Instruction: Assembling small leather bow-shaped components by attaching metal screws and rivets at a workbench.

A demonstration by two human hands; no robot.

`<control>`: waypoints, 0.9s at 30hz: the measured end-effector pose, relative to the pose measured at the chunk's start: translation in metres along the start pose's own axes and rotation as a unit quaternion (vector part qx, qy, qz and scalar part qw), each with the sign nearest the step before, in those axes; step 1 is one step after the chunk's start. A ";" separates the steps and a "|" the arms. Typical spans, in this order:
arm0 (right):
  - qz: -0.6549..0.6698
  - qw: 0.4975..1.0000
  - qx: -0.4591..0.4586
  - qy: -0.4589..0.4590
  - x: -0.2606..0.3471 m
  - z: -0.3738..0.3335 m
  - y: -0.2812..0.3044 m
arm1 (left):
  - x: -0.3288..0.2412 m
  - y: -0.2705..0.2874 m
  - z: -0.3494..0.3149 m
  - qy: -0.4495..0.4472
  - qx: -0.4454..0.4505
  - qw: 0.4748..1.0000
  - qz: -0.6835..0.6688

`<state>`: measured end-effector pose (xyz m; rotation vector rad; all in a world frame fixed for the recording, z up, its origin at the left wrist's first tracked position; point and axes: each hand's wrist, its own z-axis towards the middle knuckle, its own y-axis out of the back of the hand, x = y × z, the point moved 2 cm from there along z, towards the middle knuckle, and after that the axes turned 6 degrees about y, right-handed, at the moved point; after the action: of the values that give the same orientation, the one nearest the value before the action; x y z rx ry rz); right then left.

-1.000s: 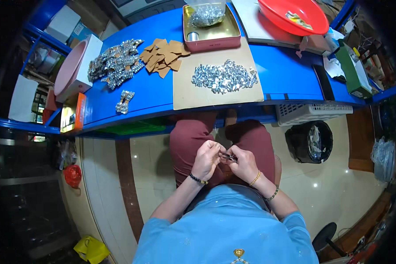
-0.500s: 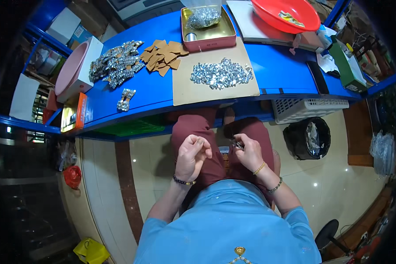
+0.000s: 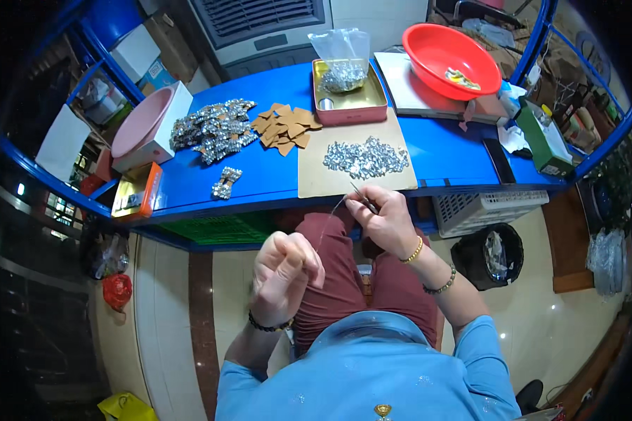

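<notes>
My left hand [image 3: 285, 275] is closed in a pinch above my lap, with a thin thread [image 3: 328, 223] running up from its fingers. My right hand [image 3: 390, 223] is at the table's front edge, its fingers closed on a slim, pointed metal tool [image 3: 364, 199]; its exact kind is unclear. The thread's upper end meets these right fingertips. Just beyond them, a heap of shiny silver stones [image 3: 366, 158] lies on a tan board [image 3: 312, 181]. Left of the board is a single bow-shaped silver beaded piece [image 3: 226, 183].
On the blue table [image 3: 274, 175] lie brown cut pieces [image 3: 285, 128] and a pile of silver beaded pieces [image 3: 215, 131]. Behind stand a tin [image 3: 351, 115] with a bag of stones and a red basin [image 3: 442, 59]. A black phone-like slab [image 3: 498, 161] lies at right.
My right hand has moved up and forward to the table edge with the tool. My left hand has shifted left and slightly down. The thread now shows between them; the view has tilted toward the table.
</notes>
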<state>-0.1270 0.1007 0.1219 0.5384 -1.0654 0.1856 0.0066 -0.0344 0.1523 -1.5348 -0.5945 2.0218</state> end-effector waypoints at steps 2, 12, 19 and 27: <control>0.011 0.999 0.005 -0.051 -0.004 -0.005 -0.001 | 0.001 -0.001 -0.005 0.002 0.011 1.000 0.005; 0.096 0.992 -0.035 -0.068 -0.009 -0.027 -0.006 | 0.012 0.001 -0.017 0.039 0.002 0.999 0.021; 0.113 0.990 -0.037 -0.079 -0.018 -0.033 -0.008 | 0.013 -0.002 -0.023 0.024 0.019 0.999 0.026; 0.032 0.992 -0.077 -0.096 -0.042 -0.017 -0.001 | 0.002 -0.035 -0.037 0.013 0.072 0.996 0.054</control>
<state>-0.1336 0.1130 0.0790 0.3878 -1.2733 0.1073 0.0471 -0.0054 0.1630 -1.5330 -0.3553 2.0731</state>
